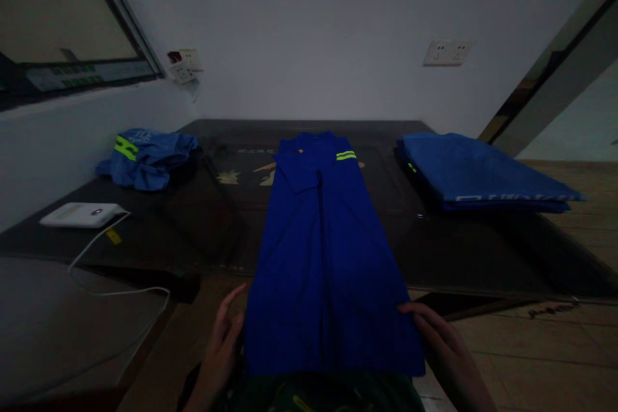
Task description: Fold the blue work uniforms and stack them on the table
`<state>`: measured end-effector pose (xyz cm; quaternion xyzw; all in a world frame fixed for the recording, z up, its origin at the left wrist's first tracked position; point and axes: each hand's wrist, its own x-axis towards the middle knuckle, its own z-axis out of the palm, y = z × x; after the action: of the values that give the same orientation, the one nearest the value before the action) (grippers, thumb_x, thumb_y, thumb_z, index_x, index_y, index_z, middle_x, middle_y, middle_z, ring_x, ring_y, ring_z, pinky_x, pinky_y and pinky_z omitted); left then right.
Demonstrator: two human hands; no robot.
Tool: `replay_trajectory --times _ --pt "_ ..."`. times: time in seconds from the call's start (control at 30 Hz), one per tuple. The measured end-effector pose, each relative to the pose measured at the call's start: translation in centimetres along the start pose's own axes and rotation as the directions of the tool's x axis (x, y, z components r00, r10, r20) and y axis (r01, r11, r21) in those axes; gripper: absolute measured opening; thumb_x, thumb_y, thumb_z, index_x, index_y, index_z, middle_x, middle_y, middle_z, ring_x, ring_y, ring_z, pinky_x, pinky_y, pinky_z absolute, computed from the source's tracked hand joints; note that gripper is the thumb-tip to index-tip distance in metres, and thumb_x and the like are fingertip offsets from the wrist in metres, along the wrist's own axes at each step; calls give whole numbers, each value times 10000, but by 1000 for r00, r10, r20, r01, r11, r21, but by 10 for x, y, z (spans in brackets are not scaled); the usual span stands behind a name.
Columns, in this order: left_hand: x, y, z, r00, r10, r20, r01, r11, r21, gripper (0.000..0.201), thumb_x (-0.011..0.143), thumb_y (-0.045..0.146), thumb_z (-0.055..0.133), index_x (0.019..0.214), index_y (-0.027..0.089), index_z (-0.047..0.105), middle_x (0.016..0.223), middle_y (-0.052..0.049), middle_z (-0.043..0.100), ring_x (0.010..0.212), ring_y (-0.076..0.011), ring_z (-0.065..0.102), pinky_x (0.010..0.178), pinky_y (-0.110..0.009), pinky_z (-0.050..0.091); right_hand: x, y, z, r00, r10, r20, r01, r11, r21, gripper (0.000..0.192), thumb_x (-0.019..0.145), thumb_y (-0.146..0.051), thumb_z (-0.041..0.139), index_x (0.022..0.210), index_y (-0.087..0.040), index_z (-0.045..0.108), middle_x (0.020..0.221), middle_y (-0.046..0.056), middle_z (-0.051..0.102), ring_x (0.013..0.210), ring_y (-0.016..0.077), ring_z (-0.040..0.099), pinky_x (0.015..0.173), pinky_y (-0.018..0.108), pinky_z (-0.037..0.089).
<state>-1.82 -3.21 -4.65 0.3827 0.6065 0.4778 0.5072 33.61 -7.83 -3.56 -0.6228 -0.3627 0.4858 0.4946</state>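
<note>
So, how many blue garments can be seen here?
3: a long blue garment at centre, held by both hands; a crumpled one at far left; a folded pile at right, perhaps several.

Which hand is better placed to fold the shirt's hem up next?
Neither clearly: left hand and right hand each rest at a lower corner of the blue shirt. The right lies slightly more on the cloth.

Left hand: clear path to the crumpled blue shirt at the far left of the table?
Probably yes, though it is a stretch. The left hand rests at the near edge of the laid-out blue garment; the crumpled shirt lies far back left, with only bare dark table between them.
</note>
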Motion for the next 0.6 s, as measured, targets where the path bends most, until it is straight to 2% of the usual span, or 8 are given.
replay_trajectory --times 0.07,0.13,0.2,0.27,0.4,0.43,0.5,0.6 --pt "11 -13 -9 987 159 2 -158 980 122 572 879 510 527 1404 323 402 1016 -23 714 880 -195 693 715 -272 571 1 4 -7 999 -30 42 32 998 -53 426 831 -573 543 1017 -231 716 1082 96 708 958 264 669 754 326 556" --pt "26 -23 -18 888 435 149 -459 828 322 456 908 394 514 1358 328 489 1050 -41 687 919 -187 674 756 -276 565 1 5 -10 994 -92 63 99 988 -117 398 832 -523 565 1092 -255 705 1174 92 681 1062 269 640 851 346 539" --pt "42 -25 -24 656 680 329 -732 467 496 371 895 252 535 1246 345 611 1064 -52 640 956 -180 636 803 -282 545 3 4 -11 979 -183 89 197 961 -194 344 824 -466 599 1078 -263 714 1138 93 696 1040 258 651 867 343 535" --pt "56 -16 -24 428 791 436 -793 97 601 408 868 147 553 1179 390 656 1065 -51 582 1003 -183 582 885 -321 508 8 0 -10 946 -306 105 323 909 -263 267 834 -420 596 1000 -267 738 1042 93 717 969 246 668 840 341 544" --pt "70 26 -9 180 712 678 -828 -263 496 512 871 91 535 1261 419 589 1181 -52 571 1191 -236 488 1077 -480 358 18 -14 -4 794 -600 100 583 704 -405 129 816 -326 624 829 -298 750 981 78 685 1006 252 628 852 371 532" --pt "70 40 -3 142 651 746 -877 -268 400 523 882 87 512 1285 417 565 1226 -46 586 1229 -240 480 1092 -503 338 19 -20 -2 754 -650 93 620 659 -425 121 814 -330 629 801 -299 744 1011 78 676 1066 262 604 894 392 514" --pt "68 69 7 137 537 832 -968 -105 227 508 897 97 487 1284 417 565 1261 -28 622 1242 -227 514 1091 -501 357 21 -35 2 712 -696 95 666 626 -407 171 820 -396 618 744 -286 724 1073 80 674 1157 285 561 1013 460 434" --pt "63 108 14 307 383 871 -905 401 143 337 854 206 581 1123 373 696 1124 -55 709 1102 -246 640 1032 -439 444 19 -64 6 768 -632 98 633 730 -257 292 801 -549 592 745 -289 711 1040 86 712 1123 323 590 1071 526 355"
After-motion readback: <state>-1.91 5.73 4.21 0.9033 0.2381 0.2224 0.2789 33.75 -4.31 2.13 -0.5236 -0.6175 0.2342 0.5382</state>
